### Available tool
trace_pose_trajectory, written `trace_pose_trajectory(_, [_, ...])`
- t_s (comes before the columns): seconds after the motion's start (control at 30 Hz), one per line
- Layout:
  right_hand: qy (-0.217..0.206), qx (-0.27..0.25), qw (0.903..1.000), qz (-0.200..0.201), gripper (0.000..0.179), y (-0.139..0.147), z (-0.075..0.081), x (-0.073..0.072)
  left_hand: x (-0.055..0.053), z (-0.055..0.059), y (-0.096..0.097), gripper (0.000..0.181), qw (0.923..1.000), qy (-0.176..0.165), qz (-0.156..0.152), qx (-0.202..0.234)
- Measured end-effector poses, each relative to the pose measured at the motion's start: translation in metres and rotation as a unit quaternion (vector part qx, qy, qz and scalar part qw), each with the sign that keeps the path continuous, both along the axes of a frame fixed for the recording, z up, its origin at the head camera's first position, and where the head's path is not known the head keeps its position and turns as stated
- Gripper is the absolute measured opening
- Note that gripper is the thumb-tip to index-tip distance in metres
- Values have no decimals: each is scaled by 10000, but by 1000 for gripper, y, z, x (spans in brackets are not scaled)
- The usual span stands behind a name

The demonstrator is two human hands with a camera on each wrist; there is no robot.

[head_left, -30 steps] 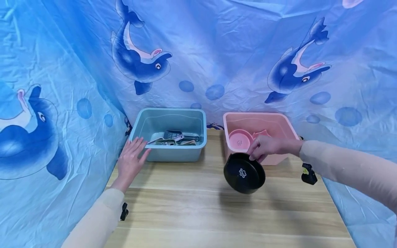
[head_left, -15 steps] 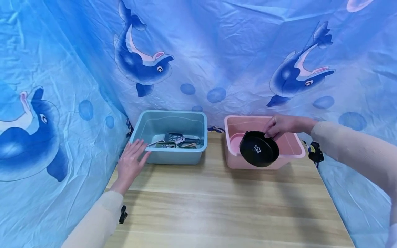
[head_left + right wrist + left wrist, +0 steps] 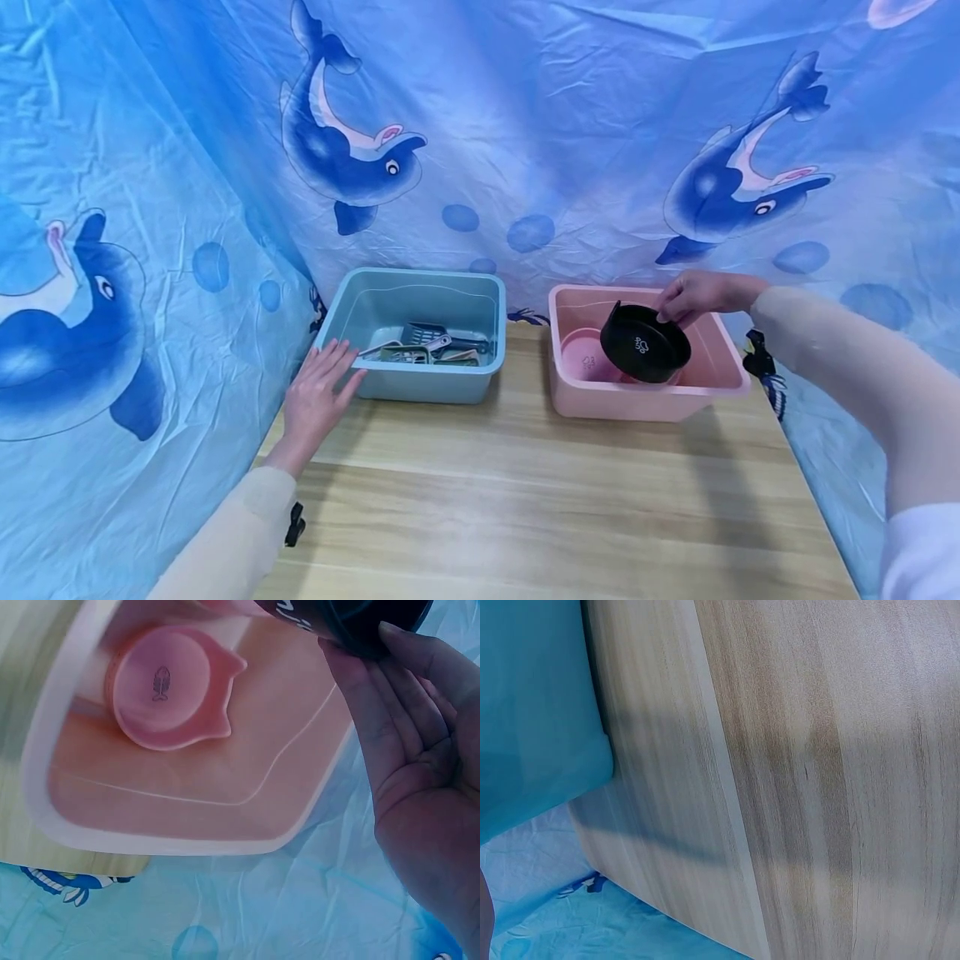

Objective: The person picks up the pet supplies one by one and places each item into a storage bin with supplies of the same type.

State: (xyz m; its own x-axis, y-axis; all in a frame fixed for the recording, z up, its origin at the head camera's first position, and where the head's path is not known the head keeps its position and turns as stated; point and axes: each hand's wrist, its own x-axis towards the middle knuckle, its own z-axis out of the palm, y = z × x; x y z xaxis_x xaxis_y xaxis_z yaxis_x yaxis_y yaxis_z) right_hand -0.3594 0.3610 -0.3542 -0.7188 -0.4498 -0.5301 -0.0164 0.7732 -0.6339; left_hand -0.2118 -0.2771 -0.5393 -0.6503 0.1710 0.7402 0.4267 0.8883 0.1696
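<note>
A black pet bowl (image 3: 643, 346) with a white paw print hangs tilted over the pink bin (image 3: 637, 404); my right hand (image 3: 693, 297) pinches its rim between thumb and fingers. Inside that bin lies a pink bowl (image 3: 581, 357), partly hidden by the black one. The right wrist view shows a pink cat-eared bowl (image 3: 169, 686) with a fishbone mark on the bin's floor. My left hand (image 3: 318, 400) rests with straight fingers at the near left corner of the blue-green bin (image 3: 427, 387). Several scoops, one a slotted dark litter scoop (image 3: 423, 333), lie in it.
Both bins stand at the back of a wooden table (image 3: 480, 500), with a gap between them. A blue dolphin-print cloth (image 3: 480, 125) hangs behind and along the left side. The table's right edge (image 3: 813, 500) borders more cloth.
My right hand has carried the black bowl back and to the right, from in front of the pink bin to over it. My left hand has stayed at the blue-green bin.
</note>
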Motion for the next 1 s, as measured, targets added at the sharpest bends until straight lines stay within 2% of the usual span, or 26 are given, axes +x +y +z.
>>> trace_pose_trajectory(0.13, [-103, 38, 9999, -120, 26, 6, -12, -9, 0, 1, 0, 61, 10000, -43, 24, -25])
trace_pose_trajectory(0.33, [-279, -36, 9994, -213, 22, 16, -37, -21, -1, 1, -1, 43, 10000, 4, -60, 51])
trace_pose_trajectory(0.47, [-398, -130, 9987, -274, 22, 22, -52, -26, 0, -1, -2, 48, 10000, 2, -45, 69])
trace_pose_trajectory(0.73, [-654, 168, 9974, -246, 19, 26, -70, -31, -1, 1, -3, 43, 9999, -10, -82, 95])
trace_pose_trajectory(0.87, [-628, 355, 9973, -138, 17, 27, -78, -33, -1, 1, -3, 45, 10000, -27, -56, 65])
trace_pose_trajectory(1.0, [-418, 608, 9972, -78, 17, 25, -83, -33, 0, 2, -3, 46, 10000, -59, -39, 25])
